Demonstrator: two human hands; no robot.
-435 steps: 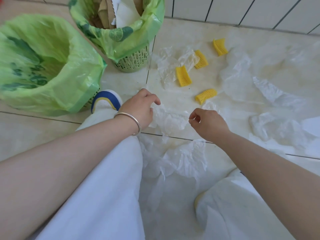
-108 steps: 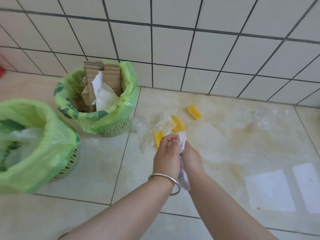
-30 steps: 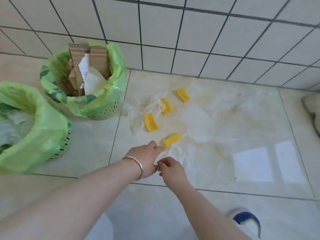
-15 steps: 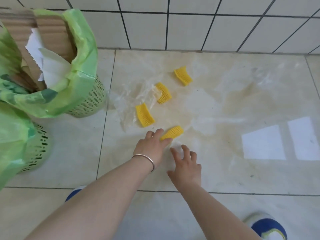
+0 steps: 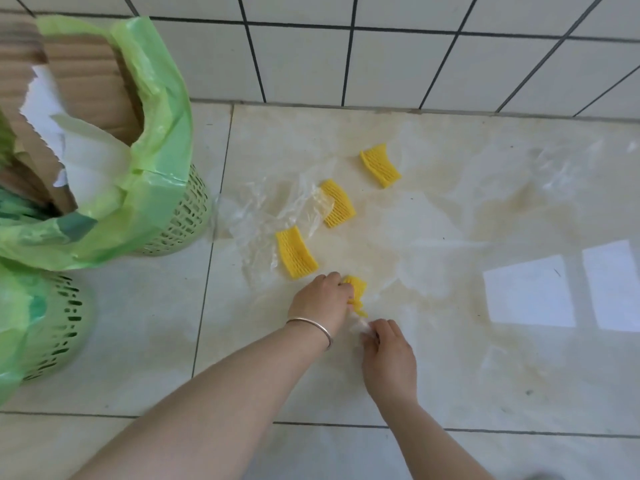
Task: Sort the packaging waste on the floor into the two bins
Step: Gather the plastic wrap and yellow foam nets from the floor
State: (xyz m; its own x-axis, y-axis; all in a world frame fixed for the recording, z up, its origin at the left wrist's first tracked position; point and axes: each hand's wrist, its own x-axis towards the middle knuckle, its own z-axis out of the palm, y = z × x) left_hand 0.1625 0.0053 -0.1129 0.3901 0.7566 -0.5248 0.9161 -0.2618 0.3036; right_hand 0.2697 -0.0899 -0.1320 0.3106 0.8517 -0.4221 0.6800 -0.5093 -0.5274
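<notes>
The left hand (image 5: 320, 299), a thin bangle (image 5: 313, 327) on its wrist, has its fingers curled round a crumpled yellow foam net (image 5: 356, 292) right at the floor. Just below those fingers, the right hand (image 5: 389, 358) pinches a scrap of clear plastic film (image 5: 358, 326) between thumb and fingertips — the film is faint, its edges hard to make out.

Just beyond the left fingers lies a 2nd foam net (image 5: 296, 252), flat on the tile, its left edge on a sheet of clear wrap (image 5: 270, 213). Further out sit a 3rd net (image 5: 337, 202) and a 4th net (image 5: 380, 165).

Well to the left of the fingers stand 2 green-lined bins — the far bin (image 5: 162, 188) stuffed with cardboard (image 5: 86, 74) and paper, the near bin (image 5: 52, 334) partly out of view.
</notes>
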